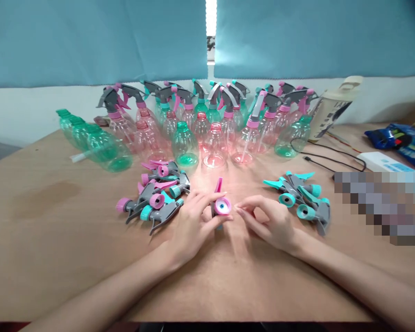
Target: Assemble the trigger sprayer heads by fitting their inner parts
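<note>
My left hand [195, 221] grips a pink and grey trigger spray head [222, 206], its round pink collar turned up toward me so the white inside shows. The pink trigger points away, toward the bottles. Just to the right, my right hand [271, 221] is closed in a pinch, thumb against fingertips, apart from the collar. Whatever the pinch holds, if anything, is too small to make out. Beside my left hand lies a pile of pink and turquoise spray heads [152, 198]. Several turquoise spray heads [302, 198] lie right of my right hand.
Behind stand rows of clear pink and green bottles [186, 147], many topped with spray heads. Green bottles [103, 147] lean together at left, near a clear tube [86, 154]. A cream tumbler [332, 110], black cable [325, 161] and blue packet [408, 143] occupy the right side.
</note>
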Available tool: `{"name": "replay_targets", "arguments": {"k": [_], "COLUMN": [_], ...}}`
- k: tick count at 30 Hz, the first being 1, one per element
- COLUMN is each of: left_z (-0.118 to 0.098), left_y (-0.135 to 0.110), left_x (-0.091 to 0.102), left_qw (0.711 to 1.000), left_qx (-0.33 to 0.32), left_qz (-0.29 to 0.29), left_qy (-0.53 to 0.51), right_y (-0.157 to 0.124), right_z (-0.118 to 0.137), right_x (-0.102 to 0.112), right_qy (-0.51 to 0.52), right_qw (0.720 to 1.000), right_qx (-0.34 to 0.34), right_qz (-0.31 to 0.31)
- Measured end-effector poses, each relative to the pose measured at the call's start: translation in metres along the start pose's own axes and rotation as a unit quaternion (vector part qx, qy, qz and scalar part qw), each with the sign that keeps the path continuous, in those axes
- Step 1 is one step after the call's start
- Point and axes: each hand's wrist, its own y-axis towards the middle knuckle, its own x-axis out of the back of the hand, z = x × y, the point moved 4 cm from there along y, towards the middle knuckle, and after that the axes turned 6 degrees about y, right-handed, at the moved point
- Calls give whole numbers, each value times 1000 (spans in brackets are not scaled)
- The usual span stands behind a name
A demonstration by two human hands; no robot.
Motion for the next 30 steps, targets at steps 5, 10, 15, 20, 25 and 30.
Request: {"name": "replay_targets", "arguments": {"k": [5, 10, 15, 20, 25, 30], "left_z": [2, 3, 3, 1, 0, 0], "left_y": [0, 0, -2, -3, -3, -3], "left_x": [-3, -7, -10, -9, -9, -8], "left_qw": [1000, 999, 998, 998, 998, 998], "left_qx": [4, 14, 26, 15, 7, 14], "left_qz": [3, 36, 65, 62, 55, 61], "left_qy": [1, -13, -8, 18, 35, 30], "right_y": [-9, -9, -14, -15, -16, -19], "right_z": [-8, -1, 5, 6, 3, 4], "right_x": [-3, -8, -12, -11, -10, -13], "right_qy": [34, 40, 4, -4, -15, 16], "right_qw": [996, 995, 992, 990, 988, 987], "right_qx": [-84, -56, -51, -71, -92, -92], "right_qz": [17, 76, 111, 124, 127, 134]}}
